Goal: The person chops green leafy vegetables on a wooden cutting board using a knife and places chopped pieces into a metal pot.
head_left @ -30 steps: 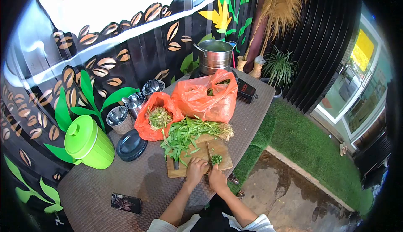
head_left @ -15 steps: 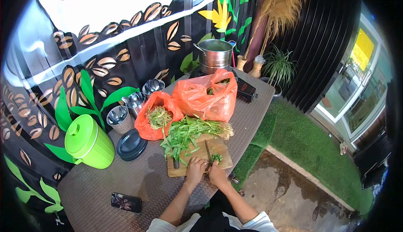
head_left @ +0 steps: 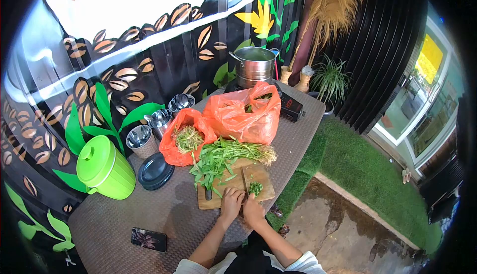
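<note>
A knife (head_left: pixel 244 177) is in my right hand (head_left: pixel 254 211), its blade pointing away from me over the wooden cutting board (head_left: pixel 266 173). Close to the left of the blade, my left hand (head_left: pixel 232 202) rests at the near part of the board with bent fingers; whatever may be under them is hidden. A small heap of chopped greens (head_left: pixel 256 188) lies just right of the blade. Long leafy greens with roots (head_left: pixel 233 151) spread across the board's far edge.
Behind the greens stand two orange plastic bags (head_left: pixel 243 120), one open with stems (head_left: pixel 188 139). A metal pot (head_left: pixel 254 68) stands farther back. Cutlery cups (head_left: pixel 140 142), dark plates (head_left: pixel 155 171), a green lidded bin (head_left: pixel 106 167) and a phone (head_left: pixel 149 239) are to the left.
My right hand has drawn slightly back toward me with the knife, showing more of the chopped heap. My left hand is almost in the same place.
</note>
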`<state>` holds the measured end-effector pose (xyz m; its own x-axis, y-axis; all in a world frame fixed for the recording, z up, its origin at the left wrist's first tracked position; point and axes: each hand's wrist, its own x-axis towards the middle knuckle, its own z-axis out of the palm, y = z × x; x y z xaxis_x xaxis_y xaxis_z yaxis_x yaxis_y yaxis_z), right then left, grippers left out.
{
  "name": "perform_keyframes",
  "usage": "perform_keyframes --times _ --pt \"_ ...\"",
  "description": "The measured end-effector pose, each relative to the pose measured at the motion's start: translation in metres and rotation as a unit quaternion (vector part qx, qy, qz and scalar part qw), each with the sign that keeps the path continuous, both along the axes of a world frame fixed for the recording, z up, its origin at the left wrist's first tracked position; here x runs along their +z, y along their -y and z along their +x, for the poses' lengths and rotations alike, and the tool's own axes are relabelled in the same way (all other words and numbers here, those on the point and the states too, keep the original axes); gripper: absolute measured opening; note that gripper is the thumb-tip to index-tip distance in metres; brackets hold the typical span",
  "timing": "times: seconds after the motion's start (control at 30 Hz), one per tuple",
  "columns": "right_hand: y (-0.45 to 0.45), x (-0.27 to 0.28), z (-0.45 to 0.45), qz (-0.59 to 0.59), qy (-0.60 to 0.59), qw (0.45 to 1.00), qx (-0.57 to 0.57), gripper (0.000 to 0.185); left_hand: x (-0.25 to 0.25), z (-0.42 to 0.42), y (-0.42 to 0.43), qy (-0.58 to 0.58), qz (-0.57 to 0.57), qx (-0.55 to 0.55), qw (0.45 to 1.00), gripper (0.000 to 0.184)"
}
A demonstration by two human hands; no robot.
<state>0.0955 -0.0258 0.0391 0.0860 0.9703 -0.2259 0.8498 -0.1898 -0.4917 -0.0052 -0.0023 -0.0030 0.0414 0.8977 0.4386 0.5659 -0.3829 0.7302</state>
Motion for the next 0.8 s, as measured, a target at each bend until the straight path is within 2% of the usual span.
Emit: perform_keyframes --times 0.2,0.33,0.47,0.53,0.67,0.8 --pt "-0.01 0.008 0.021 -0.014 0.006 0.999 0.03 0.033 0.003 -0.003 0.006 -0.026 0.01 -0.003 1.0 0.01" --pt "-0.01 0.005 0.027 -0.018 -0.009 0.998 0.054 0.034 0.001 0.001 -0.003 0.006 -0.003 -0.021 1.0 0.012" --pt "-0.001 0.003 0.017 0.002 0.014 0.999 0.048 0.034 -0.005 0.003 -0.009 0.018 -0.018 -0.017 1.0 0.011" --pt "-0.004 -0.002 0.01 -0.014 0.003 1.0 0.007 0.034 -0.004 0.002 -0.009 0.023 -0.02 -0.019 0.999 0.009" --pt "-0.015 0.001 0.019 -0.015 -0.025 0.999 0.028 0.033 -0.005 0.004 -0.008 0.032 -0.019 -0.003 0.999 0.008" --pt "0.0 -0.004 0.012 -0.003 0.007 1.0 0.031 0.034 0.002 0.001 -0.004 0.03 -0.021 0.016 0.999 0.008"
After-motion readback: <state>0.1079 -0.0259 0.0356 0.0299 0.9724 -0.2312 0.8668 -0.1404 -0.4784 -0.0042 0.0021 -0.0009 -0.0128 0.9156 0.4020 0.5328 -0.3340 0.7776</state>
